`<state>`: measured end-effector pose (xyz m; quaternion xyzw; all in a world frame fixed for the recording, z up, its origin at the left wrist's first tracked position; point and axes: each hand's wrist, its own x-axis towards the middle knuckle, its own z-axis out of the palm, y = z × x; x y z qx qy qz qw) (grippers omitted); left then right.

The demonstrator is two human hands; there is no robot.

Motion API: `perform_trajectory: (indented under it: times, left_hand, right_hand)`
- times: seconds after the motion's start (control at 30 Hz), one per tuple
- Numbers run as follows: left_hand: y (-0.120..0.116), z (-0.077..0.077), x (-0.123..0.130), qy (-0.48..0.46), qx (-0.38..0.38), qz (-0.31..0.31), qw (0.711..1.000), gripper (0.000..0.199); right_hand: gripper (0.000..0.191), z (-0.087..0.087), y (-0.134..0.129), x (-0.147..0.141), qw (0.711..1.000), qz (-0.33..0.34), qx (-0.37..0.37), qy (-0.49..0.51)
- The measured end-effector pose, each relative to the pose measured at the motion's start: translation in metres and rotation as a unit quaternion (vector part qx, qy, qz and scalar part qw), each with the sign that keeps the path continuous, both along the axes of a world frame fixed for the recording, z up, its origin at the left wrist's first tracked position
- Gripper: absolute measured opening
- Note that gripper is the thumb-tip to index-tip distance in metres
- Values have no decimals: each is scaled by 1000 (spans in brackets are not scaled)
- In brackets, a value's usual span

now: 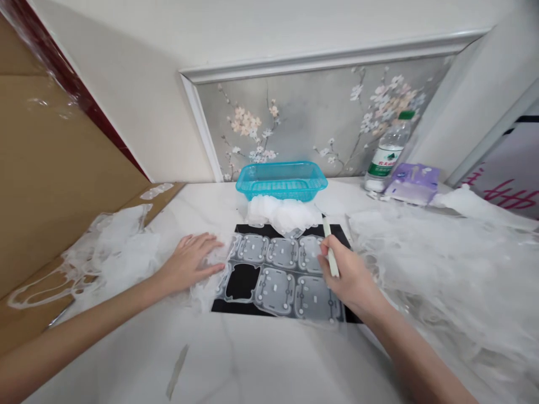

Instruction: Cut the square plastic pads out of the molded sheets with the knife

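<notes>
My left hand (pixel 195 264) lies flat with its fingers spread, at the left edge of a translucent plastic sheet (pixel 274 290). This sheet has several rounded-square pieces with small white dots. One square opening at its lower left shows the black mat (pixel 236 307) underneath. Over the sheet's right side, my right hand (pixel 347 275) is closed around a pale pen-like tool (pixel 330 247), held tilted; I cannot make out its working end. Just beyond the sheet sits a heap of whitish translucent pieces (pixel 284 213).
A blue plastic basket (pixel 282 166) stands by the wall. Right of it are a green-capped water bottle (pixel 387 154) and a purple tissue pack (pixel 415 182). Tangled plastic scraps (pixel 446 269) cover the right side; more scraps (pixel 122 241) lie left, near a cardboard box (pixel 54 168).
</notes>
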<state>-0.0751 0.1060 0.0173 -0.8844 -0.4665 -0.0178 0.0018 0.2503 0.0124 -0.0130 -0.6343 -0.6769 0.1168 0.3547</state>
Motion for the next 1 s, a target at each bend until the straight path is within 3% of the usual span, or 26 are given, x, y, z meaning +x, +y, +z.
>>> perform_trajectory:
  times: [0.1,0.23,0.33,0.4,0.5,0.6,0.67,0.73,0.8,0.9,0.97,1.0]
  left_hand:
    - [1,-1,-1,-14,22,-31,999,34]
    - [16,20,-10,-70,56,63,994,33]
    - [18,32,-13,-130,17,109,985,38]
    - [5,30,-8,-110,-16,50,992,42]
    - [-24,17,8,-36,-71,-96,992,56]
    - [-35,8,21,-46,-83,-133,987,29]
    - [-21,9,22,-117,-106,-75,985,27]
    - [3,13,17,-209,-147,40,966,30]
    - [27,17,9,-230,-151,97,956,31]
    - [37,21,4,-280,-76,151,945,26]
    - [21,21,11,-340,41,148,928,22]
    - [9,19,18,-379,135,108,909,17]
  right_hand:
    - [6,6,-1,13,1000,-16,-9,10]
    - [10,19,-5,42,997,-51,-62,17]
    - [15,28,-12,62,992,-75,-102,-2]
    - [16,31,-17,72,989,-91,-116,-19]
    - [18,33,-22,80,984,-105,-138,-32]
    - [17,32,-23,86,982,-121,-137,-50]
    - [17,30,-23,91,980,-134,-132,-60]
    - [19,29,-22,95,980,-143,-127,-58]
    - [23,28,-23,97,976,-164,-122,-67]
    - [33,31,-26,96,958,-251,-83,-107]
    - [37,37,-27,88,946,-316,25,-63]
    - [38,40,-27,83,939,-329,94,2]
